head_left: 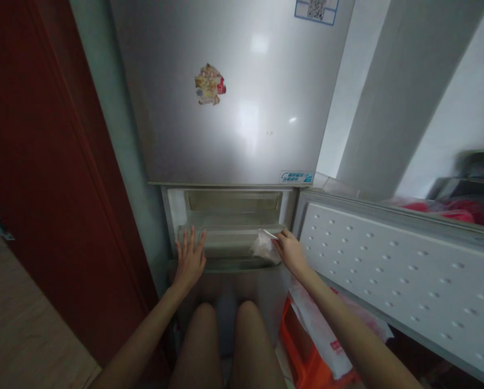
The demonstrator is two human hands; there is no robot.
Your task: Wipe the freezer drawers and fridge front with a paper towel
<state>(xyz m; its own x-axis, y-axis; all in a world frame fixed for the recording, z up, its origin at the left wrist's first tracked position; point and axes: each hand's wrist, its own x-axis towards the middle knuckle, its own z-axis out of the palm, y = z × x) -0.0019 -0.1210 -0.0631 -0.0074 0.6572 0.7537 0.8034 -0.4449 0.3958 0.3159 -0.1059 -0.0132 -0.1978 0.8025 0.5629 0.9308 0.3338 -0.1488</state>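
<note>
A silver fridge (234, 129) stands ahead, its lower compartment open with drawers (226, 243) showing inside. My left hand (190, 258), fingers spread, rests against the left part of the drawer front and holds nothing. Between the thumb and fingers of my right hand (289, 249) is a crumpled whitish cloth (265, 247), with a thin white edge sticking out at the top. The cloth hangs in front of the right part of the drawer. The compartment's door (388, 275) is swung out to the right, its dimpled inner side facing up toward me.
My knees are just below the drawers. Under the open door at the lower right are an orange plastic stool (307, 356) and a white plastic bag (321, 335). A dark red wooden door (51, 162) stands at the left. Red items in plastic (461, 209) lie beyond the fridge door.
</note>
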